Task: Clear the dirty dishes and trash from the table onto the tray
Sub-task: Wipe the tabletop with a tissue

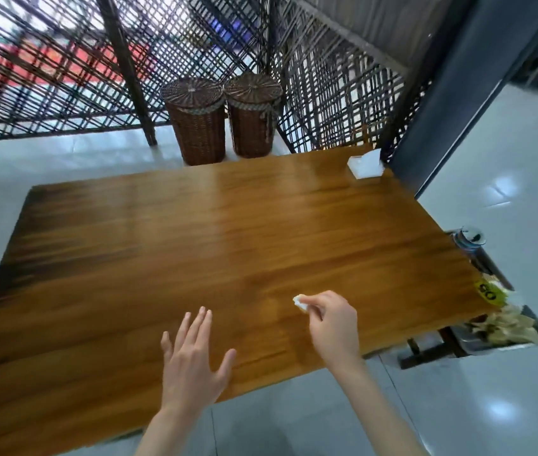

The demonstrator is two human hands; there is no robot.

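My right hand [333,322] pinches a small white scrap of paper [300,302] just above the wooden table [195,245], near its front right part. My left hand [192,360] hovers flat over the front edge of the table with fingers spread, holding nothing. Beyond the table's right edge, lower down, sits a metal tray [504,342] with crumpled tissues [507,324] and a glass [470,238] on it; the table edge hides part of the tray.
A white napkin box [365,166] stands at the table's far right corner. Two wicker baskets [225,120] stand on the floor behind the table before a lattice screen [96,60]. A yellow number tag [488,291] marks the right edge. Grey tile floor surrounds.
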